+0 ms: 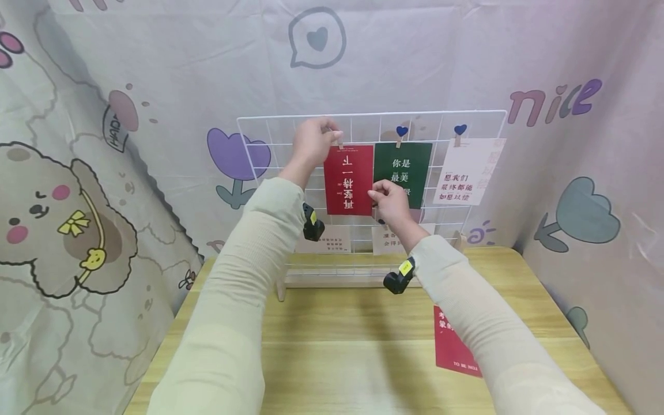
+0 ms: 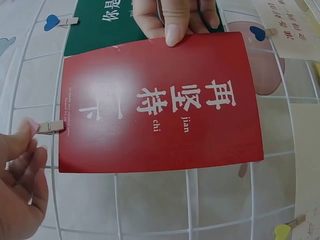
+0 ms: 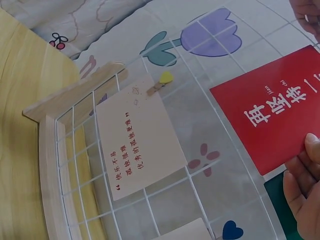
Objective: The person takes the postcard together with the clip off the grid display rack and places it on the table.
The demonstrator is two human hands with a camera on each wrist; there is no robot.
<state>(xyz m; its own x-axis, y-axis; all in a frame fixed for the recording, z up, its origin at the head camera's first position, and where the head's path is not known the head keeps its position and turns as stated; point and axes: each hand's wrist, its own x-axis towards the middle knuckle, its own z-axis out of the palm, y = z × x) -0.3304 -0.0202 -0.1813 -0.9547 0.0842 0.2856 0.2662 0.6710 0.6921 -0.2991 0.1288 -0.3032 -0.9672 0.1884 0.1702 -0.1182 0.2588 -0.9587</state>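
A red card with white characters is up against a white wire grid. My left hand pinches a small wooden clothespin at the card's top edge. The clothespin's tip overlaps the card in the left wrist view. My right hand holds the card's lower right edge between thumb and fingers. Right beside it hangs a green card, partly behind that hand, under a clothespin with a blue heart.
A white card hangs at the grid's right. Lower down are two pale cards, one with a yellow-heart clothespin. Another red card lies on the wooden table, partly under my right sleeve. Printed curtains surround the table.
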